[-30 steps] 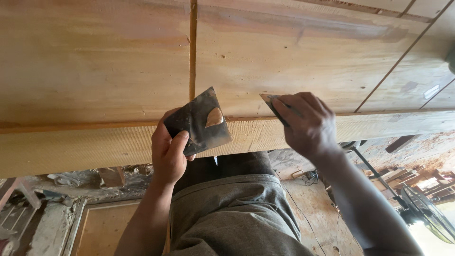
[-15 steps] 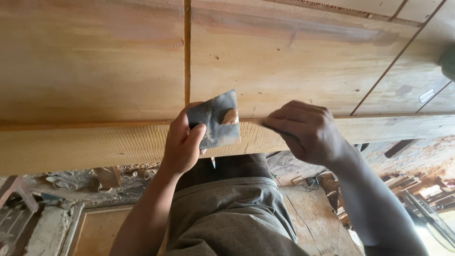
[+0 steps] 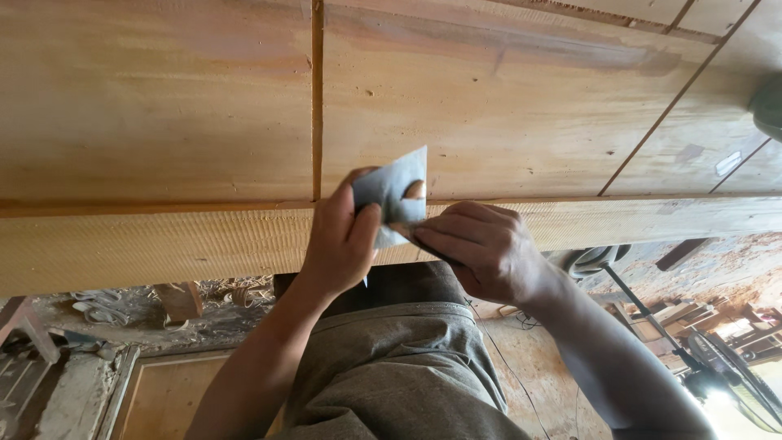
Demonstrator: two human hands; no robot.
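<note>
Both hands meet | left hand (image 3: pixel 342 244) pinches grey card (image 3: pixel 391 194) | right hand (image 3: pixel 481 248) tool hidden

1. We are looking down on a wide wooden tabletop (image 3: pixel 163 106) of pale planks, with dark seams running between them.
2. We are seeing its thick front edge (image 3: pixel 147 244) facing us, rough and finely ridged.
3. A greenish object (image 3: pixel 767 106) is sitting at its far right, cut off.

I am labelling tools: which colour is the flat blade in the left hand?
Grey metal blade carrying a tan dab, head view.
</note>
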